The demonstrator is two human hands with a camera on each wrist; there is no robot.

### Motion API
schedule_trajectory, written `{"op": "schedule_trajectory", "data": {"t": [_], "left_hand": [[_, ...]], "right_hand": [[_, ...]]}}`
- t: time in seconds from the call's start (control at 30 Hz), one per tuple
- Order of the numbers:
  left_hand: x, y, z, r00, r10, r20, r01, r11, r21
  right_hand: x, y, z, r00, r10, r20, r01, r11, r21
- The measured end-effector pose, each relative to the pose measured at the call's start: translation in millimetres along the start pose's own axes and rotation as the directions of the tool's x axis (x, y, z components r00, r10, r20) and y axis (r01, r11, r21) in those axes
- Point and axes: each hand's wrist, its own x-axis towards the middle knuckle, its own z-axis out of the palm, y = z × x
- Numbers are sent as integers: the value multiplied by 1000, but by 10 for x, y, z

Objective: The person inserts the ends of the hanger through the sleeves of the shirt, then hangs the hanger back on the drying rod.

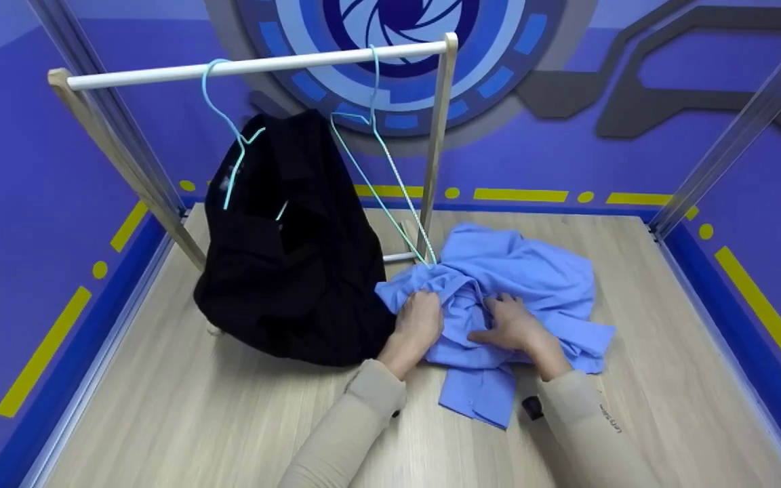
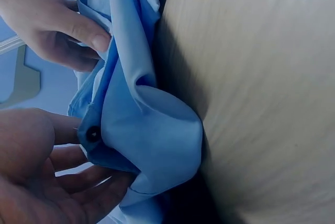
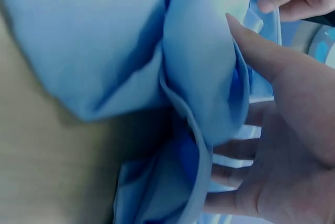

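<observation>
A light blue button-up shirt (image 1: 526, 268) lies bunched on the wooden tabletop. My left hand (image 1: 421, 318) grips its upper edge, and a dark button (image 2: 93, 133) shows near those fingers in the left wrist view. My right hand (image 1: 512, 325) rests on the folds to the right, fingers spread and thumb apart; in the right wrist view its fingers (image 3: 233, 148) lie partly behind the cloth. Just behind the hands, a bare pale green wire hanger (image 1: 376, 85) hangs from the rack, its lower corner reaching the shirt.
A white rail (image 1: 262, 66) on wooden posts (image 1: 436, 135) forms the rack. On its left, a black garment (image 1: 295, 291) hangs on another hanger (image 1: 217, 108), close to my left hand. Blue patterned walls (image 1: 634, 156) enclose the wooden tabletop (image 1: 675, 379).
</observation>
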Motion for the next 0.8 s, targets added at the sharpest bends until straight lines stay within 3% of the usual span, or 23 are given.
{"op": "schedule_trajectory", "data": {"t": [0.3,0.53,0.63,0.8], "left_hand": [[-30,-65,-48,998,28,-54,-32,997,-63],[-31,-97,-99,997,15,-78,-26,989,-146],[-46,-113,-122,993,22,-117,-42,985,-168],[-85,-121,-175,990,28,-139,-58,973,-222]], "right_hand": [[-84,132,-78,985,-151,-79,157,983,89],[-151,213,-83,953,-232,-195,254,962,97],[-169,227,-84,939,-222,-263,246,967,65],[-195,202,-81,932,-139,-333,150,989,9]]}}
